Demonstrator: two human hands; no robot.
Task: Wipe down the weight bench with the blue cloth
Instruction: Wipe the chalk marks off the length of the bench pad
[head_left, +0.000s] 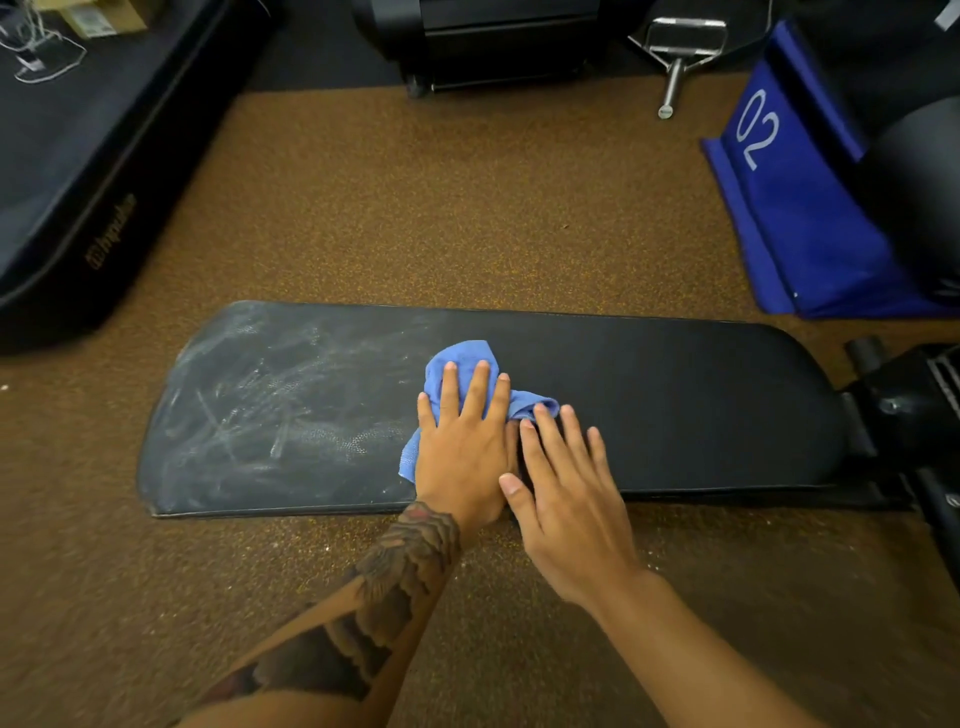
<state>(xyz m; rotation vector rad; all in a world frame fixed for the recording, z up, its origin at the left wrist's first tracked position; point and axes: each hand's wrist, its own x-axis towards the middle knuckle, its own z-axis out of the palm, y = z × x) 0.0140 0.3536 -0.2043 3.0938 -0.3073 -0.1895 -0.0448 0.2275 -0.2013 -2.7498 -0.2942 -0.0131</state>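
Observation:
The black weight bench pad (675, 400) lies lengthwise across the view. Its left half is smeared with whitish chalky streaks, while its right half looks dark and clean. A crumpled blue cloth (457, 361) sits near the pad's middle. My left hand (462, 441) presses flat on the cloth with fingers spread. Beside it, my right hand (566, 493) lies flat with fingers apart, its fingertips touching the cloth's right edge and the pad.
Brown speckled flooring (415, 208) surrounds the bench. A black padded mat (78, 171) lies at far left. A blue block marked 02 (789, 197) stands at far right, the bench's black frame (909, 415) at right. Black equipment and a metal handle (675, 57) sit at the back.

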